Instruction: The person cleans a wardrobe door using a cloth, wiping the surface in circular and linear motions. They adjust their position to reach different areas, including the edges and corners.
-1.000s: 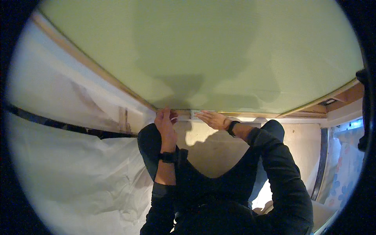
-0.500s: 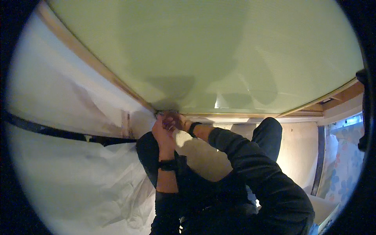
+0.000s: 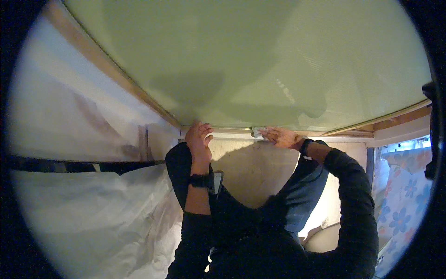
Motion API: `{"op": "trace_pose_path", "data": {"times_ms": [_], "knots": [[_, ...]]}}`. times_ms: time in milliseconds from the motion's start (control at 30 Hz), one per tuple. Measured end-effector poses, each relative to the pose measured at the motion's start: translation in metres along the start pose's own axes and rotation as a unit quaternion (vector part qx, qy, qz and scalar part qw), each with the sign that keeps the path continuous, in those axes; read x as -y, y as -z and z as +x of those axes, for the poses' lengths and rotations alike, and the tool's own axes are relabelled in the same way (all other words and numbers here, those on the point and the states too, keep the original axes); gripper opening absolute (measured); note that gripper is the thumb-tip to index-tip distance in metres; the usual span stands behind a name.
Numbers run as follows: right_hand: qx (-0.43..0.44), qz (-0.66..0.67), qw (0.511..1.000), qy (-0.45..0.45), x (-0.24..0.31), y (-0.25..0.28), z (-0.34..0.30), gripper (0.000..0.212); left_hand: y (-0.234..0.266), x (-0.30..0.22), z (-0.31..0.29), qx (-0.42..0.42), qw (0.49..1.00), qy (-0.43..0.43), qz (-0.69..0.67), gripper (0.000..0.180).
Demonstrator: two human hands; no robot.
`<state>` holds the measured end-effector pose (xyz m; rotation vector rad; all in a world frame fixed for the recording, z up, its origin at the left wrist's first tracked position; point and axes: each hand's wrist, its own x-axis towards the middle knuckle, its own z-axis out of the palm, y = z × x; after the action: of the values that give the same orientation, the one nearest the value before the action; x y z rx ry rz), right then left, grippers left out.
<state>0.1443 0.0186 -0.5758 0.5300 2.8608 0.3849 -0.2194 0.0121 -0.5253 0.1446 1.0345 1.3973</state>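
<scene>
A large, glossy pale green panel [image 3: 223, 60] fills the upper view, with a narrow light wooden strip [image 3: 232, 129] along its near edge. At the near left corner, my left hand [image 3: 200, 138] rests against that strip, its fingers bent and slightly apart, with nothing visible in them. Farther right along the edge, my right hand [image 3: 281, 137] pinches a small whitish wad [image 3: 257, 132], perhaps cloth or paper, against the strip. Its exact kind is too small to tell. On my left wrist sits a dark band with a watch [image 3: 216, 182]; another dark band [image 3: 305, 147] circles the right wrist.
Slanting wooden trim [image 3: 116, 79] borders the panel at left. Crumpled whitish sheeting [image 3: 102, 218] hangs at lower left below a dark strip [image 3: 88, 164]. At right hangs a flower-patterned sheet [image 3: 404, 200]. My bent knees flank a pale surface [image 3: 253, 172].
My hands were together at the panel's near left corner. The right hand has moved right along the edge and now shows the whitish wad; the left stays near the corner.
</scene>
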Motion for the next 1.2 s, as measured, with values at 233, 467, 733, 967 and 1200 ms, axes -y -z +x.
{"op": "trace_pose_path", "data": {"times_ms": [233, 467, 733, 967, 1200], "knots": [[-0.029, -0.106, 0.994, 0.023, 0.005, 0.055, 0.096, 0.061, -0.001, -0.015, -0.009, -0.076, 0.995, -0.059, 0.011, 0.019], [-0.054, -0.134, 0.988, 0.047, 0.026, 0.067, 0.244, 0.065, -0.003, -0.02, -0.027, -0.136, 0.943, -0.29, 0.094, 0.034], [-0.173, -0.307, 0.934, 0.056, -0.004, 0.14, 0.251, 0.06, 0.006, 0.0, -0.027, -0.124, 0.93, -0.336, 0.083, 0.034], [-0.31, -0.21, 0.923, -0.09, -0.064, 0.33, 0.228, 0.056, -0.021, -0.003, -0.05, -0.083, 0.937, -0.332, 0.061, 0.036], [-0.528, -0.122, 0.82, -0.182, -0.086, 0.46, 0.253, 0.049, -0.041, -0.037, -0.078, -0.091, 0.89, -0.438, 0.084, 0.036]]}}
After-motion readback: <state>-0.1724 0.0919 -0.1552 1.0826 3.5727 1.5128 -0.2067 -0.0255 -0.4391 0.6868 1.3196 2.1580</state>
